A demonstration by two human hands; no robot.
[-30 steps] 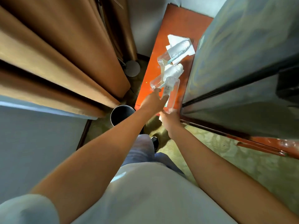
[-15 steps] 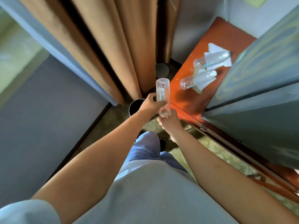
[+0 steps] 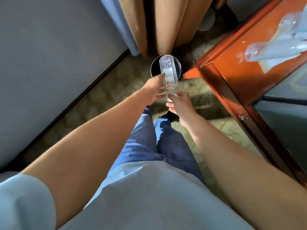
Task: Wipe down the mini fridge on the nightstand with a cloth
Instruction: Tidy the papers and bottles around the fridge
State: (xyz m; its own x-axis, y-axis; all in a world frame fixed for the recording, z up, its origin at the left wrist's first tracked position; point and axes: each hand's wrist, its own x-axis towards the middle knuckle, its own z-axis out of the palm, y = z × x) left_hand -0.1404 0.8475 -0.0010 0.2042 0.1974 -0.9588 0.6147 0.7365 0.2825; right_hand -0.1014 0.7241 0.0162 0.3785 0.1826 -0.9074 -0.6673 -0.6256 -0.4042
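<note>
I'm clearing, not wiping: my left hand (image 3: 153, 87) grips the clear bottle (image 3: 168, 73) above the bin (image 3: 153, 68), right hand (image 3: 180, 103) pinches its neck; next, drop it in

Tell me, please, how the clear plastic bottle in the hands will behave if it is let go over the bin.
The clear plastic bottle looks empty, so probably light. Its thin walls would likely dent, not break. It hangs over the black bin, so it would probably drop in.
</note>
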